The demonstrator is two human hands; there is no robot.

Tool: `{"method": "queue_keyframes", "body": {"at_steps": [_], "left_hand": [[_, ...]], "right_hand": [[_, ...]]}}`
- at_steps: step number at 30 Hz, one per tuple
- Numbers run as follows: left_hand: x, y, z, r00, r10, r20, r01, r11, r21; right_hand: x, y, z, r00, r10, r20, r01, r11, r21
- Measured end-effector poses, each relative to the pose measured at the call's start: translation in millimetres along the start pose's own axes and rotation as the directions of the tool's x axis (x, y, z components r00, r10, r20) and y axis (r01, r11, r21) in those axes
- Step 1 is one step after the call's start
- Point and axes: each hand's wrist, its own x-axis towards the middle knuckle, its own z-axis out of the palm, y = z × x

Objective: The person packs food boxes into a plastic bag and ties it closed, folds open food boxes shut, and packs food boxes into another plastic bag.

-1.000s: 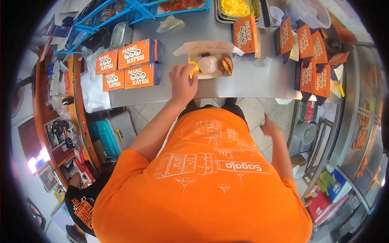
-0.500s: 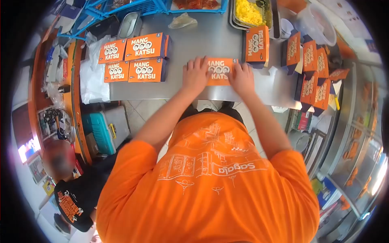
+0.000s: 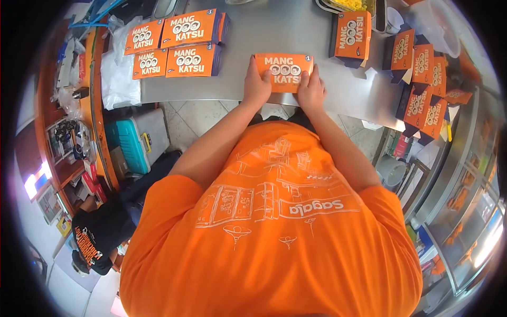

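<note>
A closed orange box (image 3: pixel 285 68) with white "MANG KATSU" lettering is at the near edge of the steel table (image 3: pixel 237 79). My left hand (image 3: pixel 257 84) grips its left side, and my right hand (image 3: pixel 311 91) grips its right side, with fingers wrapped around the edges. To the left, several closed orange boxes (image 3: pixel 190 26) are stacked in two rows. Another orange box (image 3: pixel 351 36) sits to the right of my hands. The contents of the held box are hidden under its lid.
Several open orange boxes (image 3: pixel 423 63) cluster at the right end. A tray of yellow food (image 3: pixel 351 5) is at the back. Clear plastic bags (image 3: pixel 120 79) lie at the left edge. A person in a black shirt (image 3: pixel 100 232) is at the lower left.
A second ago the box was open, showing food, with my left hand at it and my right hand away. Its lid then closed, and both hands now hold its sides.
</note>
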Motion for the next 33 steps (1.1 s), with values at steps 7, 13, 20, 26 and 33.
{"method": "queue_keyframes", "body": {"at_steps": [7,13,20,26,33], "left_hand": [[30.7,-6.8,-10.0,0.993,0.03,0.118,-0.007,0.983,-0.186],[69.1,25.8,-43.5,0.88,-0.282,0.381,0.374,0.907,-0.194],[114.3,26.5,-53.9,0.713,-0.464,0.526,0.285,0.877,0.387],[63.0,10.3,-37.1,0.881,-0.189,0.434,0.171,0.982,0.082],[24.4,-31.9,-13.3,0.815,0.568,0.113,-0.542,0.681,0.492]], "right_hand": [[49.4,20.8,-0.6,0.966,-0.257,0.021,0.257,0.966,0.018],[70.3,-13.0,-25.5,0.998,-0.031,0.062,0.017,0.978,0.209],[99.2,-68.1,-81.8,0.801,0.162,0.576,0.065,0.933,-0.353],[71.1,-35.2,-47.0,0.812,0.112,0.572,-0.089,0.994,-0.067],[39.6,25.1,-6.8,0.777,-0.627,-0.049,0.597,0.76,-0.258]]}}
